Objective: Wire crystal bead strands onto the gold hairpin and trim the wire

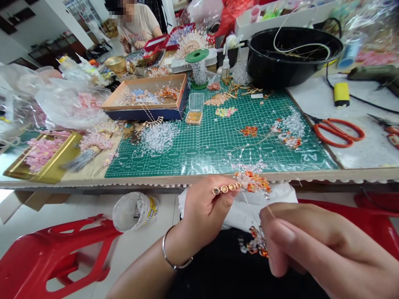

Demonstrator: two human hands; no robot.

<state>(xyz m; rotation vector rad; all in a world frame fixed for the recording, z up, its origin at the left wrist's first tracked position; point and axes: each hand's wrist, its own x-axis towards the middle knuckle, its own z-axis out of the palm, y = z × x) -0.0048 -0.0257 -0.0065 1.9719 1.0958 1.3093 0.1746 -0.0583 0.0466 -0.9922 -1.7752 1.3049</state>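
Observation:
My left hand (205,211) pinches a row of round gold-rimmed settings (226,188), which runs into a cluster of orange and clear beads (252,182) on fine wire. My right hand (311,245) is closed in a pinch on a thin wire (263,216), close to a second orange beaded cluster (257,243) hanging below it. A white cloth (249,205) lies on my lap under both hands. A metal bangle (171,251) circles my left wrist. The wire's end inside my right fingers is hidden.
Beyond my hands, a table edge (199,177) carries a green cutting mat (224,141) strewn with beads and wires. Orange-handled scissors (338,132), a black bowl (293,52) and a bead-filled box (146,97) stand there. A co-worker (137,29) sits opposite. A red chair (52,261) stands at lower left.

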